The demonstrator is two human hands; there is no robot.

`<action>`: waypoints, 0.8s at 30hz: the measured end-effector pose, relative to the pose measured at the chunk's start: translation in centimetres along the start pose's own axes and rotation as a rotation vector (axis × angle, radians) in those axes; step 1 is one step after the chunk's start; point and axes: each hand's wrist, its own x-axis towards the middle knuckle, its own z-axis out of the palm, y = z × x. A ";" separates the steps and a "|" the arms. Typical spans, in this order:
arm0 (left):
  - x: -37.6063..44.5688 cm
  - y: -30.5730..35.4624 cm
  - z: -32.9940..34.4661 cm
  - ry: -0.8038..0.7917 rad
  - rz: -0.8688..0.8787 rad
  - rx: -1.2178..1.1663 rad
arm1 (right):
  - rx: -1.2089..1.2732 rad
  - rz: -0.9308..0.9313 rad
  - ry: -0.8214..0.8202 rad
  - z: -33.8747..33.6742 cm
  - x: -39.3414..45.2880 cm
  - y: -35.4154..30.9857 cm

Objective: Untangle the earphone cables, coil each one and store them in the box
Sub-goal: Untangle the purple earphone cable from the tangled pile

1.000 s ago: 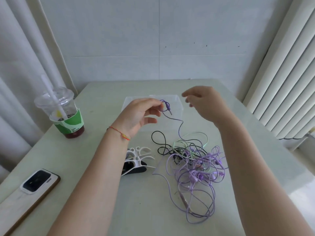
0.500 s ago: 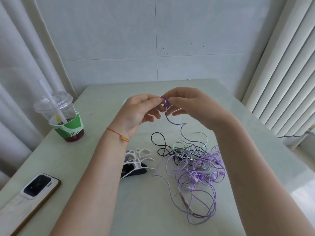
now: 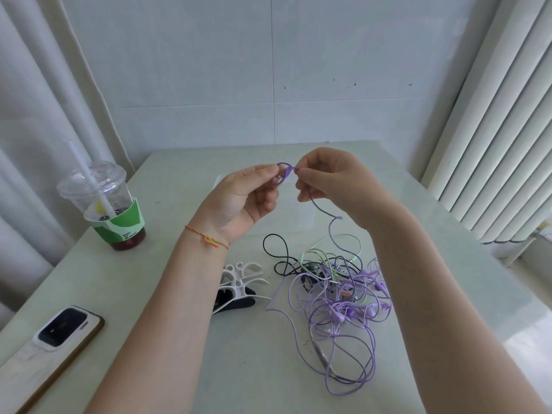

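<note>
Pale table (image 3: 167,369): two hands, left (image 3: 239,198) and right (image 3: 337,186), fingers pinching one purple cable (image 3: 321,209).

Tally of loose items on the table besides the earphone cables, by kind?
Drink cup with straw: 1
Phone: 1
White cable-winder clips: 1 cluster, number of pieces unclear
Clear box, mostly hidden behind the hands: 1
Total: 4
</note>
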 end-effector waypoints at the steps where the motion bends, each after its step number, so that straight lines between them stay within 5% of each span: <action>1: 0.1 -0.1 0.0 0.013 0.000 0.014 | -0.031 -0.001 0.032 0.0 0.1 0.0; 6: 0.3 -0.5 -0.1 0.120 0.067 0.214 | -0.044 0.037 -0.004 0.0 0.0 0.2; 12: 0.1 -0.4 -0.2 0.052 0.057 0.256 | -0.040 0.009 -0.003 0.2 -0.2 0.0; 17: 0.0 -0.3 -0.4 -0.012 -0.034 0.196 | 0.194 0.120 -0.026 0.6 -0.2 -0.4; 24: 0.2 -0.4 -0.6 0.079 -0.030 0.316 | -0.127 0.083 -0.024 0.5 -0.3 -0.1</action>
